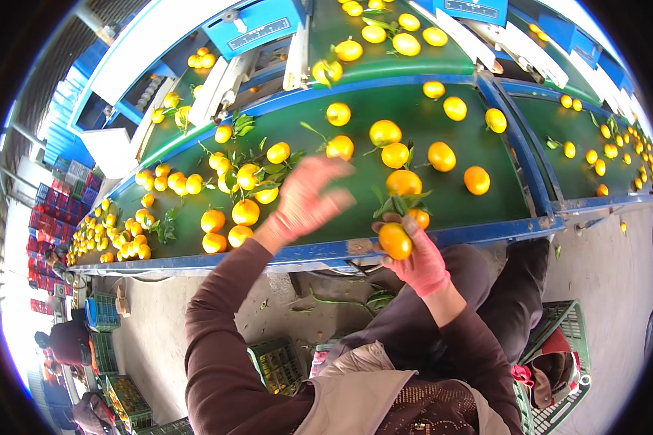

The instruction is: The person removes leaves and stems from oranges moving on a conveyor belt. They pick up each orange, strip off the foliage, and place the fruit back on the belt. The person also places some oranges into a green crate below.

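Note:
Many orange citrus fruits, some with stems and green leaves, lie on a green conveyor belt (359,206) with a blue metal frame. My left hand (310,198), in a pinkish glove with bare fingertips, is over the belt, blurred, its fingers spread and nothing seen in it. Just right of it, my right hand (416,258), in the same kind of glove, holds an orange citrus fruit (395,241) at the belt's near edge. Leaves and another fruit (419,218) show just beyond its fingers; whether it holds these too I cannot tell. A loose group of leafy fruits (247,176) lies left of my left hand.
The blue frame rail (490,232) runs before my knees. Feeder belts (392,60) with fruit join from the far side. Green crates (277,365) stand on the floor by me, one with cloth (556,375) at the right. Other people (68,343) are at the far left.

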`<state>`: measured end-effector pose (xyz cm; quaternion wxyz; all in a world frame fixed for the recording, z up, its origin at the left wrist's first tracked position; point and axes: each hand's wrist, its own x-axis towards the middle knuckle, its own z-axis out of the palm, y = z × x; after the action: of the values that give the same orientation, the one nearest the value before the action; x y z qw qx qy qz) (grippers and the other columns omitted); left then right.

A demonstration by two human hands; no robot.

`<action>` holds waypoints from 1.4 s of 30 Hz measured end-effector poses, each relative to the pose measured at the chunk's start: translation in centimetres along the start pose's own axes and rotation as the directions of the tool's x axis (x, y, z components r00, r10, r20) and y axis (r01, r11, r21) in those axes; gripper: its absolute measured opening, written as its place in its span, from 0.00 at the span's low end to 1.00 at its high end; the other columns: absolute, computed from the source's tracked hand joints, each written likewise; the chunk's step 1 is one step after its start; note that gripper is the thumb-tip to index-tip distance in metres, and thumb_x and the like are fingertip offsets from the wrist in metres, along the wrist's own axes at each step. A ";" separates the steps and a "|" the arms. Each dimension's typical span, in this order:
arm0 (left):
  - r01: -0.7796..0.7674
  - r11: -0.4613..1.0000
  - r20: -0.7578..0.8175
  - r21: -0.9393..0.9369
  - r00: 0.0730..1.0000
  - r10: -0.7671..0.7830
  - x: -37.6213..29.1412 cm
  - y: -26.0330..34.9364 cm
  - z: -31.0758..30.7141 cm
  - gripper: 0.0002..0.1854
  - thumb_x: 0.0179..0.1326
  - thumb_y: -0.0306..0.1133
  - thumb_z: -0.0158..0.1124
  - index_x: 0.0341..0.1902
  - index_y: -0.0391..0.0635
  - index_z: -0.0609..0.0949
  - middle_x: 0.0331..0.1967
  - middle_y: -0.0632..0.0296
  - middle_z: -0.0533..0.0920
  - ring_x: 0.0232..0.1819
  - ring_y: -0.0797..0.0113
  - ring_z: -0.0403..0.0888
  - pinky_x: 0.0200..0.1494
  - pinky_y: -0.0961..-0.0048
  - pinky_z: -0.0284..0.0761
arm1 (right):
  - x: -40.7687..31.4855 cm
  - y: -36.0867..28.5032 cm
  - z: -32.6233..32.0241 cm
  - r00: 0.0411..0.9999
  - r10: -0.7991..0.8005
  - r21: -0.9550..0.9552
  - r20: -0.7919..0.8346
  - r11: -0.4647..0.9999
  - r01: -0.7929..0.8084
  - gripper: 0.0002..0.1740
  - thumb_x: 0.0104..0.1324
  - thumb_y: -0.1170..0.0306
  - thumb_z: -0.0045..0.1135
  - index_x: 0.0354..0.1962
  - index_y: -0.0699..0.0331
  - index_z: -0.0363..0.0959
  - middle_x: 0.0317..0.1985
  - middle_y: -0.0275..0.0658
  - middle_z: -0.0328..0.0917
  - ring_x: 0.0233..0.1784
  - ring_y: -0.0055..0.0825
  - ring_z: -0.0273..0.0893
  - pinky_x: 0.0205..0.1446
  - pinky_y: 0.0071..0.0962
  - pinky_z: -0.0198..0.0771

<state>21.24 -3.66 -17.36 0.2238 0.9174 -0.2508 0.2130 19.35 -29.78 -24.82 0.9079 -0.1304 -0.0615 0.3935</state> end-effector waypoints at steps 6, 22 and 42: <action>0.522 0.716 -0.714 -0.464 0.259 -0.650 -8.8 -26.7 -10.0 0.23 0.56 0.29 0.70 0.55 0.37 0.76 0.46 0.58 0.80 0.45 0.65 0.76 0.51 0.69 0.73 | -0.3 0.5 -0.7 0.937 -0.029 -0.136 -0.348 0.991 -0.020 0.22 0.73 0.53 0.46 0.50 0.63 0.71 0.45 0.42 0.77 0.32 0.34 0.73 0.32 0.25 0.72; 0.980 0.076 -0.061 0.186 0.089 -0.994 -17.4 -51.2 -14.5 0.30 0.51 0.44 0.65 0.59 0.47 0.76 0.51 0.49 0.82 0.54 0.53 0.79 0.55 0.51 0.67 | 1.9 1.0 -0.3 0.908 -0.024 -0.485 -0.418 0.851 -0.201 0.43 0.60 0.35 0.56 0.52 0.68 0.68 0.44 0.45 0.76 0.37 0.31 0.81 0.32 0.24 0.78; 0.899 0.267 0.050 -0.346 0.302 -0.952 -21.0 -35.7 -16.3 0.28 0.61 0.43 0.62 0.61 0.42 0.71 0.56 0.55 0.78 0.50 0.59 0.78 0.52 0.67 0.72 | 0.8 1.8 -1.0 0.972 -0.077 -0.695 -0.222 0.712 -0.103 0.32 0.69 0.44 0.50 0.52 0.66 0.69 0.44 0.40 0.77 0.41 0.27 0.79 0.39 0.23 0.74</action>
<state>20.12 40.06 -25.55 0.4664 0.8199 0.3234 0.0755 18.89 -28.23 -26.31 0.7882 -0.5111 -0.0974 0.3287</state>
